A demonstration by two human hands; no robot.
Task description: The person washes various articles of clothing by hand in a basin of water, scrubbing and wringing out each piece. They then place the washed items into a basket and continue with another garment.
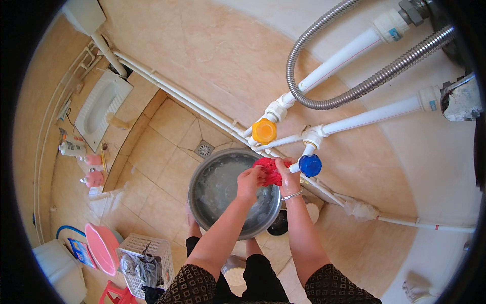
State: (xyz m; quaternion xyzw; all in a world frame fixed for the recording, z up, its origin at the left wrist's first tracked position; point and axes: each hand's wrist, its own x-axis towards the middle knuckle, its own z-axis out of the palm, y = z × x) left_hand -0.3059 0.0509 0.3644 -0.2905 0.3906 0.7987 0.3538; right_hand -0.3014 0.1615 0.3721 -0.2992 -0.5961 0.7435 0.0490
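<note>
Between my two hands is a red wet cloth, held above the right rim of a large round metal basin that holds cloudy water. My left hand has its fingers closed on the cloth's left side. At the cloth's right side, my right hand grips it close to the spout below the blue valve knob; a silver bangle is on that wrist. An orange valve knob is on the pipe just above the cloth.
White pipes and a flexible metal hose run along the right wall. A floor drain lies beyond the basin. At left are a squat toilet, pink bottles, a pink basin and a white plastic basket with cloths.
</note>
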